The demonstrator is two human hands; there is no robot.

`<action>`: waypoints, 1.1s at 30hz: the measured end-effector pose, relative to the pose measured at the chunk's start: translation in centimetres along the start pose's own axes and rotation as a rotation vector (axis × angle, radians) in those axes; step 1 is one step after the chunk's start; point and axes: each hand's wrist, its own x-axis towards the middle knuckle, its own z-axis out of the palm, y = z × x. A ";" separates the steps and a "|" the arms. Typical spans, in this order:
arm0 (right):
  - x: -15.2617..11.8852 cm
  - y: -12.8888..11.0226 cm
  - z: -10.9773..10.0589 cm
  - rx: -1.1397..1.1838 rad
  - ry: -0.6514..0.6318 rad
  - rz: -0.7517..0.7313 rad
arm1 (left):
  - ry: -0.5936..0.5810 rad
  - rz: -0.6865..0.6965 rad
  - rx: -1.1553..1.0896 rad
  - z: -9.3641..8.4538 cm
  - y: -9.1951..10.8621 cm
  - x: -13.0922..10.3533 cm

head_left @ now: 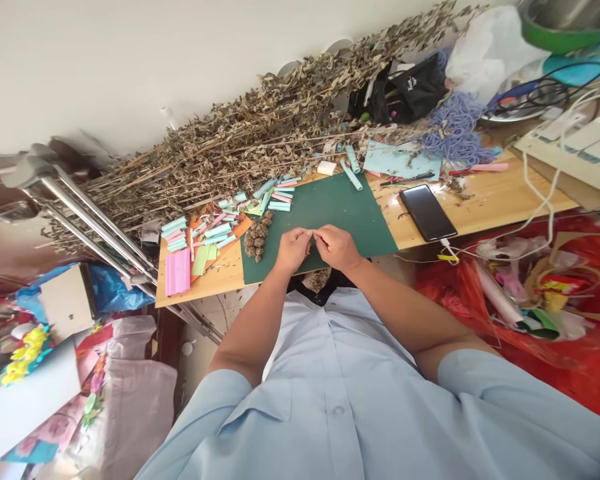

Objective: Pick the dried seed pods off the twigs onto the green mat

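Fingertips meeting, my left hand (293,251) and my right hand (337,245) are both closed in a pinch above the near edge of a dark green cutting mat (330,207). Whatever lies between the fingers is too small to make out. Just left of my left hand, a heap of brown, crumbly dried balls (256,237) rests on the mat. Beyond it lie short rolled tubes of blue and pink paper (219,231). A brown clump (316,283) shows on dark cloth at my lap, below the hands.
Dried leafy stalks (230,140) are piled along the wall. At the right of the wooden table lie a phone (429,212) on a charging cable, a pen (407,179), blue yarn (455,130) and a black pouch (405,90). Pink sticky notes (178,272) sit at the left corner.
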 end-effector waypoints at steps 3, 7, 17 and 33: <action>-0.2 0.2 0.3 -0.014 -0.015 0.007 | 0.006 -0.002 0.055 0.0 0.3 0.0; -0.3 0.4 0.6 -0.028 -0.030 0.075 | 0.012 -0.024 0.152 0.1 1.1 -0.2; 0.5 0.3 -0.3 0.199 -0.007 0.178 | -0.014 -0.052 -0.020 0.0 0.7 -0.4; 0.4 0.3 0.0 0.216 -0.013 0.113 | 0.017 -0.062 -0.092 0.2 0.7 -0.2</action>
